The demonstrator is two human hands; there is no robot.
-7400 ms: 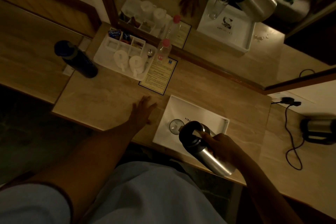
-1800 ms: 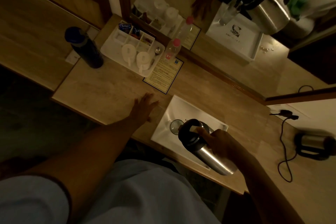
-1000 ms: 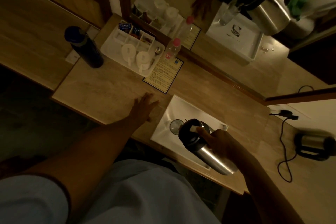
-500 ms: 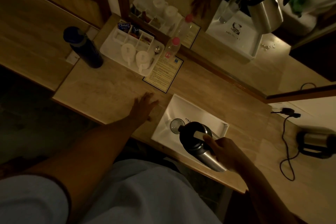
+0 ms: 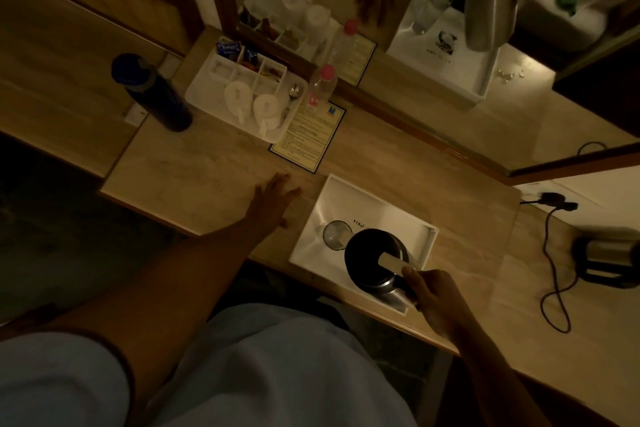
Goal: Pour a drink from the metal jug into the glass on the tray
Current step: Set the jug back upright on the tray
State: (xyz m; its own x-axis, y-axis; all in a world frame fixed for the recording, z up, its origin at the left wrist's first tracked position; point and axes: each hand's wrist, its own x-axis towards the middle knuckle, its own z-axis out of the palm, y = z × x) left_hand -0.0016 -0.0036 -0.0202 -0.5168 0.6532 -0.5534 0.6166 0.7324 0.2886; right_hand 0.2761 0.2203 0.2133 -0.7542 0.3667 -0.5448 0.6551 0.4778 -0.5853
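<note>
Fingers of the right hand (image 5: 437, 298) are wrapped round the handle side of the metal jug (image 5: 375, 262), thumb lying along the pale strip on its black lid. The jug hangs over the near right part of the white tray (image 5: 367, 198), standing close to upright. Just left of it stands the glass (image 5: 335, 234), clear, its rim partly hidden behind the lid.

My read: steel body and dark lid, likely weighty if full and slick on the sides, so the handle is the safe hold. The glass looks light and breakable, easy to knock over.

Out to the left, the left hand (image 5: 273, 202) rests flat on the counter (image 5: 194, 177), fingers spread, holding nothing. Farther off sit a tea caddy (image 5: 242, 97) and a dark bottle (image 5: 152, 92).
</note>
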